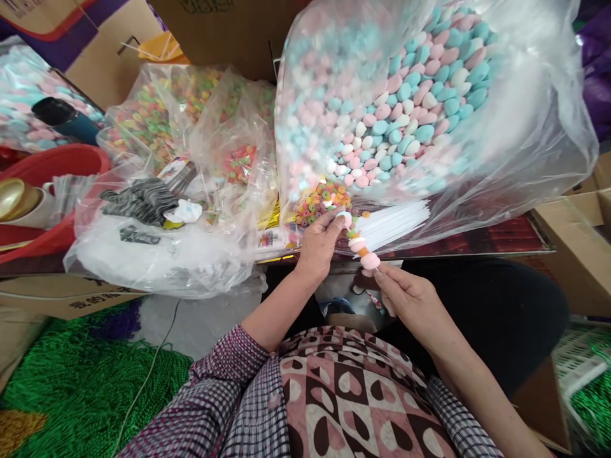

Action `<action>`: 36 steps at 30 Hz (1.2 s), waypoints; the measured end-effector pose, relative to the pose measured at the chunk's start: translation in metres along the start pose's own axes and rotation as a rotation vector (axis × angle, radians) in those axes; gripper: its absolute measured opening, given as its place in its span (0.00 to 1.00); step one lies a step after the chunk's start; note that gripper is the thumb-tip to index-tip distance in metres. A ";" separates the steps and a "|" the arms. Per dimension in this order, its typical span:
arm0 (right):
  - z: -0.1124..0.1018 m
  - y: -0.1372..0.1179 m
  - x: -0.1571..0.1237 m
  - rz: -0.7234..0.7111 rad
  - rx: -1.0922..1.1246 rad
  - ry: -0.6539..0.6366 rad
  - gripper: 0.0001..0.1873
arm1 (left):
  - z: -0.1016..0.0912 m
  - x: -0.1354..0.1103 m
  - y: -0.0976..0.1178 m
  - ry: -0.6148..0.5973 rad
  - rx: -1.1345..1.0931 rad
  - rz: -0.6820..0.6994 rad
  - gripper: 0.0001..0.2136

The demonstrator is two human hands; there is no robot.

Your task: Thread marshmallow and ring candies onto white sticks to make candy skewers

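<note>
A candy skewer [370,261] of pink-and-white marshmallows and orange and green gummy rings slants between my hands over the table's front edge. My left hand [317,245] pinches a pink-and-white marshmallow [344,220] at its upper end. My right hand [405,294] is closed on the lower end of the stick, just below the last marshmallow. Loose gummy rings [317,207] lie in a small heap beyond my left fingers. White sticks [398,222] are piled right behind the skewer.
A large open plastic bag of pink, blue and white marshmallows [401,127] stands behind. Bags of gummy rings [176,102] are further left, near grey striped gloves [143,200] and a red basin [86,159]. Green tinsel-like strands [95,375] cover the floor at left.
</note>
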State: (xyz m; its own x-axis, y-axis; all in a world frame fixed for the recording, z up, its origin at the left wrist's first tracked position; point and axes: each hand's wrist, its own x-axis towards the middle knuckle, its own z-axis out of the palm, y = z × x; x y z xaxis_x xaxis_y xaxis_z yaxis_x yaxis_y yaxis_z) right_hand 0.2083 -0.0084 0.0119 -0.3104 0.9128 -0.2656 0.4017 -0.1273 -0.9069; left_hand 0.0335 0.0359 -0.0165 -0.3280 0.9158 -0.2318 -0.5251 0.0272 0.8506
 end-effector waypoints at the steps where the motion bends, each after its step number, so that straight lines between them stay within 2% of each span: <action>1: 0.000 -0.001 0.000 0.015 0.012 0.004 0.21 | -0.002 0.000 -0.002 -0.007 0.045 0.035 0.10; 6: 0.006 -0.005 -0.002 0.079 0.112 0.031 0.22 | -0.008 -0.005 -0.006 0.004 0.349 0.234 0.09; 9: 0.012 -0.009 -0.005 0.092 0.195 0.036 0.22 | -0.007 -0.011 -0.002 0.018 0.440 0.315 0.08; 15: 0.019 -0.020 -0.008 0.114 0.249 0.064 0.19 | -0.004 -0.017 0.001 0.021 0.461 0.346 0.07; 19: 0.020 -0.027 -0.007 0.068 0.280 0.121 0.17 | -0.004 -0.020 -0.001 -0.007 0.489 0.375 0.08; 26: 0.028 -0.038 -0.006 0.013 0.186 0.096 0.16 | -0.001 -0.022 -0.002 0.015 0.435 0.349 0.09; 31: 0.033 -0.023 0.002 -0.016 0.155 0.123 0.17 | -0.002 -0.021 -0.005 0.008 0.409 0.323 0.09; 34: 0.035 -0.009 0.008 0.000 0.189 0.080 0.18 | -0.002 -0.020 -0.005 -0.062 0.287 0.220 0.12; 36: 0.034 -0.003 0.010 0.021 0.225 0.072 0.19 | 0.001 -0.020 -0.001 -0.087 0.118 0.133 0.15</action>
State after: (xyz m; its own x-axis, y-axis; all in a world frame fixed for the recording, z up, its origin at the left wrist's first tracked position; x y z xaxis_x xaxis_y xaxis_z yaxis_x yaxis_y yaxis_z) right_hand 0.1746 -0.0124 0.0003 -0.2388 0.9333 -0.2681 0.2027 -0.2222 -0.9537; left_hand 0.0411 0.0182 -0.0129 -0.3162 0.9456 -0.0766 -0.3845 -0.0539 0.9215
